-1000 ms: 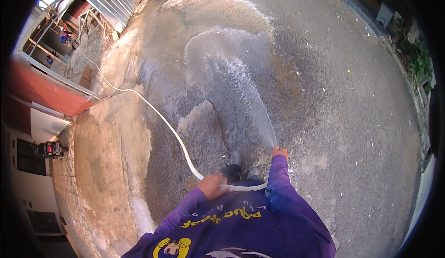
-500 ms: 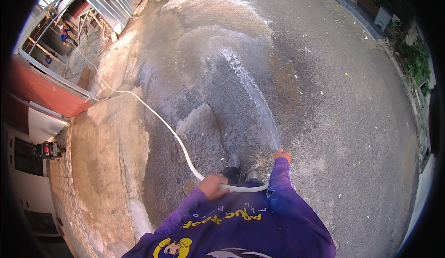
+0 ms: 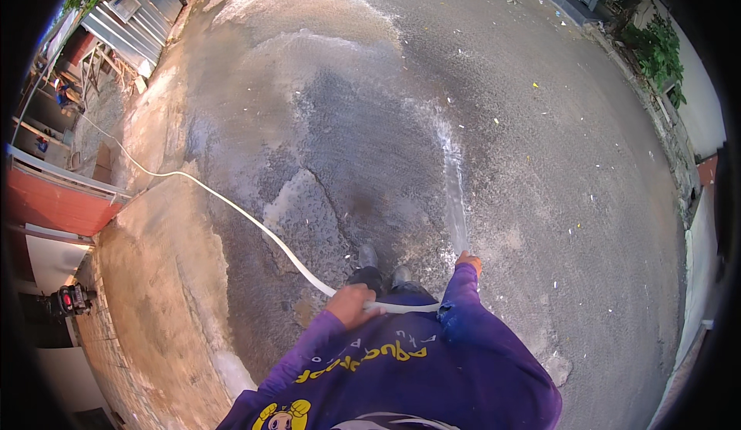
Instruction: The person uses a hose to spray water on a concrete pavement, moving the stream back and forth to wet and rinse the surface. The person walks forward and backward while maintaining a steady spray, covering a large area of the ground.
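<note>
A pale hose (image 3: 255, 221) runs from the building site at the far left across the ground to my body. My left hand (image 3: 353, 306) is wrapped round it in front of my waist. From there the hose bends across my shirt and passes behind my right sleeve. My right hand (image 3: 468, 260) is closed at the hose's outlet end, which the fingers hide. A stream of water (image 3: 454, 191) shoots forward from that hand and lands on the asphalt ahead. My shoes (image 3: 368, 256) stand on wet ground just beyond the hose.
Wet asphalt (image 3: 347, 144) spreads ahead, with a pale wet patch farther off. A motorbike (image 3: 73, 300) stands at the left by a paved strip. A person (image 3: 68, 96) is among timber at the far left. A kerb (image 3: 664, 113) with plants (image 3: 656, 52) borders the right.
The view has turned right, so the surroundings shift left. The water stream now points straighter ahead, landing farther right on the road. Both hands keep their hold on the hose.
</note>
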{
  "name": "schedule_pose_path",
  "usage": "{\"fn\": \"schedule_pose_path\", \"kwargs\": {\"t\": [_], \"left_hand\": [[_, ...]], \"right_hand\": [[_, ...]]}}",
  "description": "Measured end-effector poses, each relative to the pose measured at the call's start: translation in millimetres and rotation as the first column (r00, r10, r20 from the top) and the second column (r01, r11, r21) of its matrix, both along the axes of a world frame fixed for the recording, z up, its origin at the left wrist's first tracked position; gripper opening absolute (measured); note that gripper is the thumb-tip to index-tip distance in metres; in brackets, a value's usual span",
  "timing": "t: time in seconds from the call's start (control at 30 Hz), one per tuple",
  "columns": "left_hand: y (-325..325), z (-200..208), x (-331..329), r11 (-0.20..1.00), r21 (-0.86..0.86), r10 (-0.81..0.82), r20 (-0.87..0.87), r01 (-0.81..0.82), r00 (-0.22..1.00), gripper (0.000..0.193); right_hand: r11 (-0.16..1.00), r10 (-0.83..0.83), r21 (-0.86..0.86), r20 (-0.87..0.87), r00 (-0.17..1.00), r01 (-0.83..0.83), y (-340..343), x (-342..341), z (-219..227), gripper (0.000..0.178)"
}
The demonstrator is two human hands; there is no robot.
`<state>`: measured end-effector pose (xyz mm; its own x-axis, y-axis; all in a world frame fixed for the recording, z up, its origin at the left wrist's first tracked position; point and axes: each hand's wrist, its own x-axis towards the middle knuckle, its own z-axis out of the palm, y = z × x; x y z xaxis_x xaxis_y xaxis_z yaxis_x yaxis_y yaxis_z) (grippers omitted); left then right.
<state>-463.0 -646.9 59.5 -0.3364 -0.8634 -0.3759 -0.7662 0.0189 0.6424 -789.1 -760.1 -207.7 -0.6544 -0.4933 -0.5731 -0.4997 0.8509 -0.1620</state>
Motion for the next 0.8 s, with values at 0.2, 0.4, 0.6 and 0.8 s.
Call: {"fn": "schedule_pose_path", "kwargs": {"t": [0.2,0.4,0.6,0.8], "left_hand": [[-13.2,-5.5,-14.9,0.996,-0.019,-0.087,-0.067,0.086,0.994,0.041],[-37.0,-7.8,-57.3,0.982,-0.019,-0.188,-0.113,0.187,0.976,0.041],[-41.8,-16.1,-85.3,0.963,0.006,-0.265,-0.147,0.269,0.953,0.041],[-51.2,-21.1,-77.4,0.953,0.024,-0.298,-0.114,0.303,0.948,0.039]], "right_hand": [[0.993,0.122,-0.001,-0.033,0.992,-0.122,8.6,-30.7,5.6,0.06],[0.991,-0.081,0.092,-0.142,0.987,0.095,35.9,-86.8,49.9,0.057],[0.986,-0.002,0.164,-0.144,0.99,0.026,37.9,-104.3,82.9,0.057],[0.989,0.073,0.132,-0.105,0.992,-0.059,35.0,-108.7,38.4,0.059]]}}
